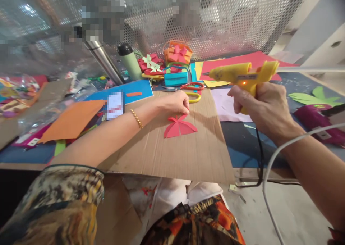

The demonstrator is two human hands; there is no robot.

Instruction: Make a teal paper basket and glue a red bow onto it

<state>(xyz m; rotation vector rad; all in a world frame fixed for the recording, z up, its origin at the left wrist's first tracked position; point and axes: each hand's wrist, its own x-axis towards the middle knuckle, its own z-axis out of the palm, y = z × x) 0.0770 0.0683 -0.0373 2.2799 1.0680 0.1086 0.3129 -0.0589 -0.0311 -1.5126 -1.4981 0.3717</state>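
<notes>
In my right hand [265,104] is a yellow hot glue gun [234,73], its nozzle pointing left and a small orange light glowing on its side. My left hand [176,103] is closed, thumb and fingertips pinched at the top edge of a red paper cutout [181,127] shaped like a bow or flower. That cutout lies on a sheet of brown cardboard [161,158]. Just behind my left hand are scissors with yellow handles [194,97] and scissors with red handles [193,86].
Small paper baskets, one blue [175,78] and one orange [178,53], stand at the back beside a green bottle [129,61]. Orange paper [74,119] and a phone [115,105] lie left. A white cable [272,162] loops by my right forearm; green paper leaves [309,97] lie right.
</notes>
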